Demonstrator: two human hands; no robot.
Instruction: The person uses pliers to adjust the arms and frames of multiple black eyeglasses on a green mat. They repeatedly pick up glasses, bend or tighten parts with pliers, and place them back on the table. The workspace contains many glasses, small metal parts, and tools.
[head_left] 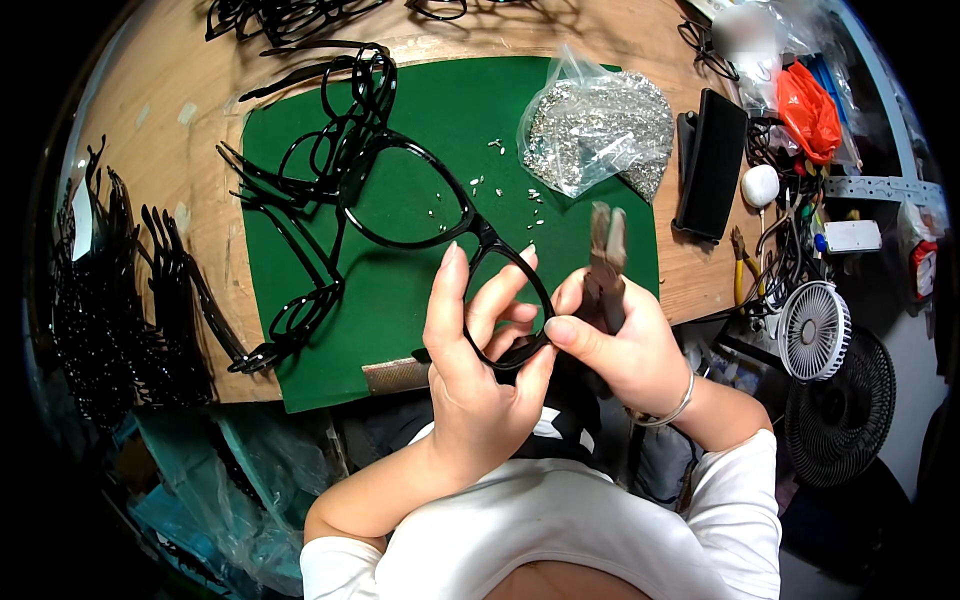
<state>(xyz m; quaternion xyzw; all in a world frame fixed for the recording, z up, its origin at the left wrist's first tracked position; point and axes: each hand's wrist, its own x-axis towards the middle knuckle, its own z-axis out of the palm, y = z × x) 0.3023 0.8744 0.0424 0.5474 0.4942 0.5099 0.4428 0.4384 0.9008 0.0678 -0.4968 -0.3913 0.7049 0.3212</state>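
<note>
A black eyeglass frame (483, 230) is tilted over the green mat, its far rim close to a stack of similar frames (330, 180). My left hand (470, 395) grips its near rim, the fingers bent around and through the lens opening. With my right hand (635, 345) I hold metal pliers (606, 255), jaws pointing away from me. The right thumb and index fingertip also meet the outer edge of the near rim. Tiny silvery pieces (534, 210) lie scattered on the mat beyond. A clear plastic bag (580, 135) full of such pieces rests behind them.
The green mat (400, 290) covers part of a wooden table (170, 110). Many black frame parts (110, 300) crowd the left edge. On the right are a black phone-like slab (712, 165), an orange-red bag (808, 112), cables, yellow-handled pliers (742, 265) and a white fan (814, 330).
</note>
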